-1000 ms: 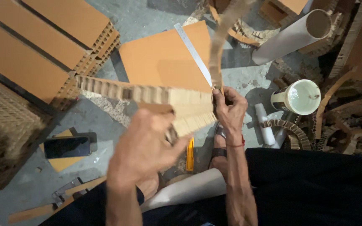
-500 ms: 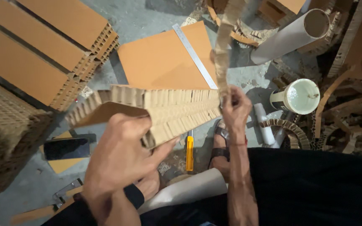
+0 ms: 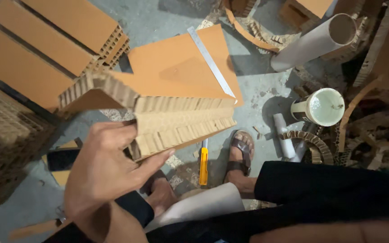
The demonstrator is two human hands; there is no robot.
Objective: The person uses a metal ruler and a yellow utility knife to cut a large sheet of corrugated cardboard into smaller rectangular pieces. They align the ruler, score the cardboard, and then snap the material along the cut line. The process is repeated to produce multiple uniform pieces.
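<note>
While left hand (image 3: 102, 173) grips ribbed honeycomb cardboard block (image 3: 181, 123).

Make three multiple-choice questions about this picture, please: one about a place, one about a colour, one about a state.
1. Where does the metal ruler lie?
A. on the flat brown board
B. inside the white cup
C. on the sandal

2. What colour is the utility knife on the floor?
A. green
B. yellow
C. blue

3. How is the honeycomb cardboard block held?
A. it lies flat on the floor
B. the left hand grips it, lifted
C. both hands press it

Answers:
1. A, the ruler rests slantwise across the flat brown board.
2. B, its handle is yellow.
3. B, only the left hand holds it above the floor; the right hand is not seen on it.
</note>
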